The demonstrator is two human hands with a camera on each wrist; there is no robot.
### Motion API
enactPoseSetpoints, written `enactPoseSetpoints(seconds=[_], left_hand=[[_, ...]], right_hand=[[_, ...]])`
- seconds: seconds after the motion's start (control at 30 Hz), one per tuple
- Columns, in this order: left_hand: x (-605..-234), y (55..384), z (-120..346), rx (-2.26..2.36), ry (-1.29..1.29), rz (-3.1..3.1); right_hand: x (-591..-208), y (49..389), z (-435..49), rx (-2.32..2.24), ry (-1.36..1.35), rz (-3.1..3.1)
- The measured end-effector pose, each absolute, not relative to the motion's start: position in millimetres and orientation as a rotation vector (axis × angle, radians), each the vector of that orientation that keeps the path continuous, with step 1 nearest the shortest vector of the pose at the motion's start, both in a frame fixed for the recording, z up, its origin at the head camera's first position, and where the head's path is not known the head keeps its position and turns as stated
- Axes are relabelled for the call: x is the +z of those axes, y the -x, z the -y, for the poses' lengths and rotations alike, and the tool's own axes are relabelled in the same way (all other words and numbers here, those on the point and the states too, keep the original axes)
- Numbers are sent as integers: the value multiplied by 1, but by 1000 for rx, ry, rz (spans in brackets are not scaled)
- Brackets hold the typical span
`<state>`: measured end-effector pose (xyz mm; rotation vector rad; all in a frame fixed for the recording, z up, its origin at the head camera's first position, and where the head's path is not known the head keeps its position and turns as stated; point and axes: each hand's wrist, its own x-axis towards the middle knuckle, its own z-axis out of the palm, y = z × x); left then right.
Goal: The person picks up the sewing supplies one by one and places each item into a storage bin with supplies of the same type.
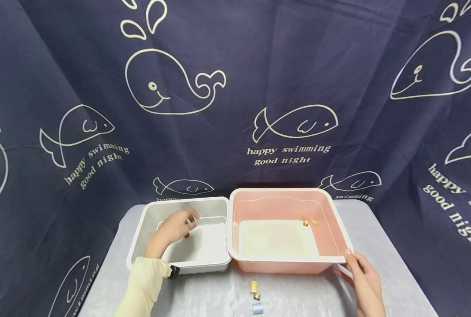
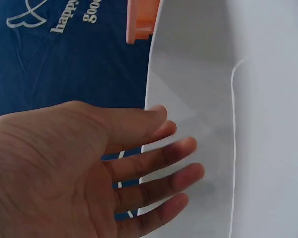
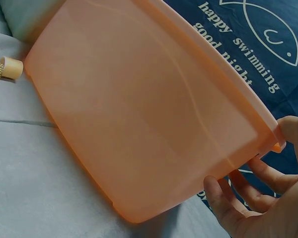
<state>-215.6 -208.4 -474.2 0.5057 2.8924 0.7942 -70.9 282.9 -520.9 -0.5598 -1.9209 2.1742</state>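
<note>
My left hand [image 1: 178, 226] hovers inside the white bin [image 1: 209, 201] on the left. In the left wrist view, its fingers [image 2: 159, 186] are loosely extended and hold nothing. Under that hand, partly hidden by it, a small red object [image 1: 186, 235] lies in the bin. At the front right corner of the pink bin [image 1: 283, 259], my right hand [image 1: 362, 275] grips the rim, thumb on top and fingers underneath against the outer wall. Small gold pieces [image 1: 306, 223] lie inside the pink bin near its back right; their kind is too small to tell.
The bins stand side by side on a grey cloth-covered table [image 1: 299, 295]. In front lie a gold cylinder [image 1: 253, 286], a smaller gold piece [image 1: 257, 296] and a light blue cylinder [image 1: 257, 308]. A dark blue curtain [image 1: 235, 110] printed with whales and fish hangs behind and at both sides.
</note>
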Motion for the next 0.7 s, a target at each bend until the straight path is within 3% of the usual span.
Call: enactPoseSetpoints(seconds=[0.53, 0.7], left_hand=[[-465, 152, 192, 1103, -452, -3123], [-470, 137, 180, 1194, -574, -3203]], right_hand=[[-525, 69, -285, 2174, 550, 1926], [-524, 69, -284, 2179, 570, 1927]])
